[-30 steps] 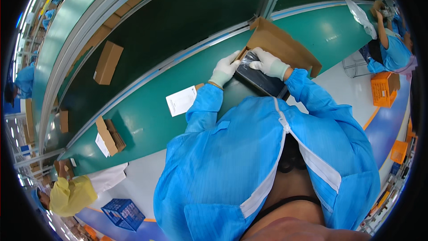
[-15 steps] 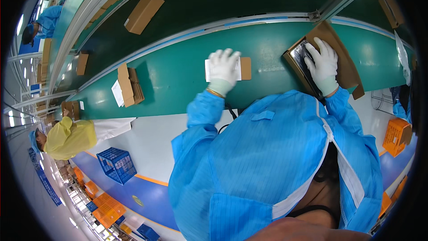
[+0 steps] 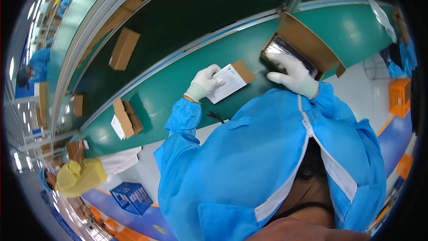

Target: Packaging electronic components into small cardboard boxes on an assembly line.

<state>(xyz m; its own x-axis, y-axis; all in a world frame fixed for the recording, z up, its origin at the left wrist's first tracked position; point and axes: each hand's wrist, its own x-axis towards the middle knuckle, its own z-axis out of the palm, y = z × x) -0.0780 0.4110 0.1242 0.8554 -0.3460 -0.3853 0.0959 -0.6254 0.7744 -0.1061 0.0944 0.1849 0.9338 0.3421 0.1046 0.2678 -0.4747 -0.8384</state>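
My left hand (image 3: 206,83), in a white glove, is closed on the left end of a white printed leaflet (image 3: 229,82), thumb on top. A brown cardboard piece (image 3: 243,70) sticks out past the leaflet's far end. To the right, an open brown cardboard box (image 3: 309,40) has its lid raised. Inside it lies a dark, glossy item (image 3: 281,48) that looks wrapped in clear plastic. My gloved right hand (image 3: 292,75) is over the box's near side, thumb apart from the fingers and nothing in its grip. It partly hides the wrapped item.
Farther left on the green bench (image 3: 165,111) stands another open carton (image 3: 126,118) with white paper beside it. A closed carton (image 3: 124,49) lies on the dark surface beyond the metal rail. A person in yellow (image 3: 80,176) works at the left. A blue crate (image 3: 131,197) sits on the floor.
My left hand has gone from lying flat on the leaflet to gripping its left end, and the leaflet is now tilted. My right hand has drawn back toward the box's near side. The view has turned.
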